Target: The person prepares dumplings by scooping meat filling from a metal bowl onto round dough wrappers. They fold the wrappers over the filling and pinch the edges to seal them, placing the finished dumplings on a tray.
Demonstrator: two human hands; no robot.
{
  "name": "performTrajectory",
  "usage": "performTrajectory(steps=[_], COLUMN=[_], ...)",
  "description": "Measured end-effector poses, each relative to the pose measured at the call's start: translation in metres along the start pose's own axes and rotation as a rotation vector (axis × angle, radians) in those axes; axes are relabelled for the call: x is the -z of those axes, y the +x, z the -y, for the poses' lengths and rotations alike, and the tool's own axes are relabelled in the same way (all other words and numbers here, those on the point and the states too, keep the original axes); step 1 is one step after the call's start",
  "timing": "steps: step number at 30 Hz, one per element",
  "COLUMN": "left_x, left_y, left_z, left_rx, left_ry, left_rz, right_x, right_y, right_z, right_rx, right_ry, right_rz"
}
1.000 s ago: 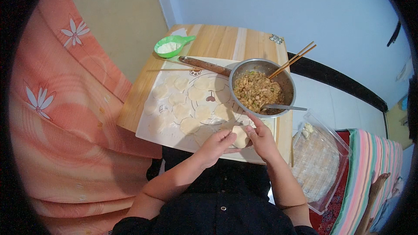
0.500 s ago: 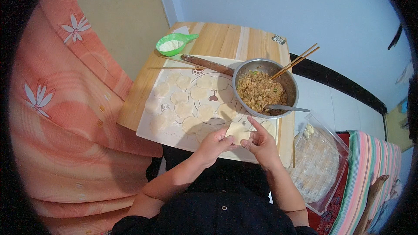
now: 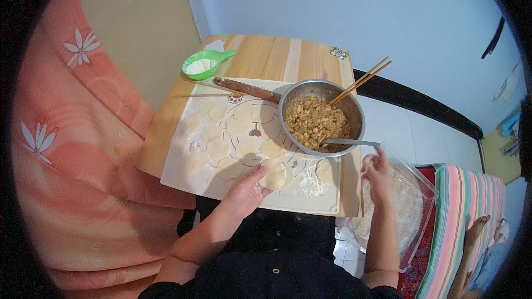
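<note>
My left hand holds a round dumpling wrapper by its edge, thumb on top, above the front of the white pastry mat. To the right, my right hand is raised beside the table with fingers partly spread and nothing visible in them. Its fingertips are just below the handle end of a metal spoon; whether they touch it I cannot tell. The spoon rests in a steel bowl of minced filling, where a pair of chopsticks also leans. Several flat wrappers cover the mat.
A wooden rolling pin lies behind the wrappers, left of the bowl. At the table's back left sits a green scoop of flour. Below the table's right edge is a clear plastic tray. An orange curtain hangs at left.
My right hand has let go of the wrapper and moved right, toward the spoon handle. My left hand keeps the wrapper, slightly left of before. The whole view has shifted a little.
</note>
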State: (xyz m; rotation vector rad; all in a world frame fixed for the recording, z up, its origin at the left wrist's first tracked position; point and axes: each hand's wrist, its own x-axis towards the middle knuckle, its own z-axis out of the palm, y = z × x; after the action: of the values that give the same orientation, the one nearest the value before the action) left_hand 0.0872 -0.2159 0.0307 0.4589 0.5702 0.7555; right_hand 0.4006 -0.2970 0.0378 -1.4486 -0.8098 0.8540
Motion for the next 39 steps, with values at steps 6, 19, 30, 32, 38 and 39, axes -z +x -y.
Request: performTrajectory(steps=[6,19,30,32,38,39], left_x=[0.003,0.004,0.006,0.006,0.005,0.004], left_y=[0.0,0.002,0.001,0.001,-0.001,-0.001], left_z=[-0.003,-0.002,0.004,0.003,0.0,0.0], left_rx=[-0.005,-0.032,-0.026,-0.024,-0.017,-0.02], left_ry=[0.019,0.047,0.042,0.04,0.029,0.025], left_rz=[-0.022,-0.025,-0.027,-0.03,-0.028,-0.042], right_x=[-0.001,-0.034,-0.047,-0.047,-0.047,-0.051], right_y=[0.047,0.026,0.014,0.009,0.021,0.023], right_z=[0.031,0.072,0.047,0.052,0.049,0.053], right_rx=[0.169,0.683,0.638,0.542,0.53,0.595], right_ry=[-0.203,-0.819,-0.738,-0.664,-0.542,-0.653], right_rz=[0.217,0.02,0.153,0.175,0.057,0.109])
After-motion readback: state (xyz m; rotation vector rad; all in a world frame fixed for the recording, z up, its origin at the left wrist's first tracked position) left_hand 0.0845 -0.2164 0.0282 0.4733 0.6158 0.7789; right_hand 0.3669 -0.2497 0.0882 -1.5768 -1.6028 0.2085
